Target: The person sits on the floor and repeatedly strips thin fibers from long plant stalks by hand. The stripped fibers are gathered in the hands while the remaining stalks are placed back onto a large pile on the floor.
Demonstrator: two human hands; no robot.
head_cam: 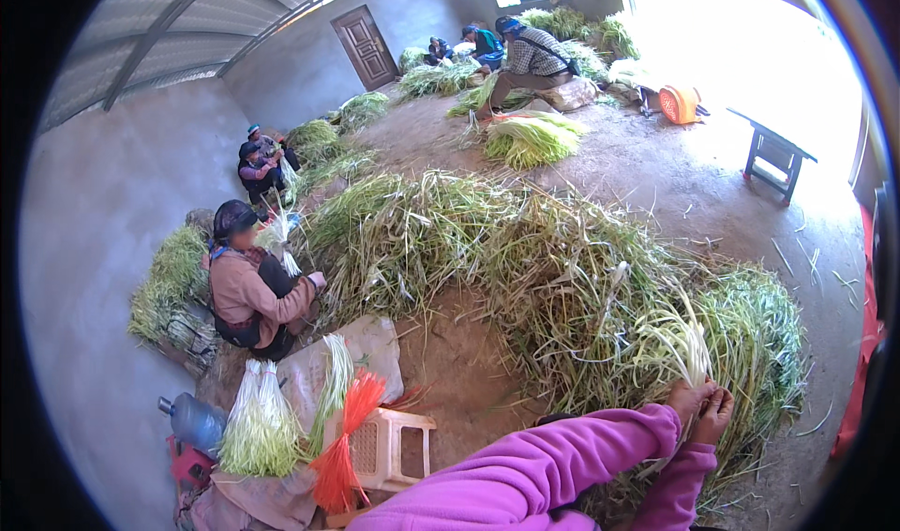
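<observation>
At the lower right, my left hand (688,399) grips a small bundle of long, pale green-white stalks (695,352). The leafy tops fan out up and to the left, and a few pale ends hang below the wrist. My right hand (714,415) is close against the left, with fingertips pinched together at the bundle's side. Whether a stalk is between them is too small to see. Both hands are over the near right end of a large heap of green, partly dry stalks (562,271), which curves around in front of me.
Left of me are a plastic stool (409,446), red-orange ties (348,439), trimmed bundles (264,418) and a water jug (195,422). A person (256,285) crouches at the heap's left. Farther off are more seated people, an orange basket (680,104) and a small bench (772,151).
</observation>
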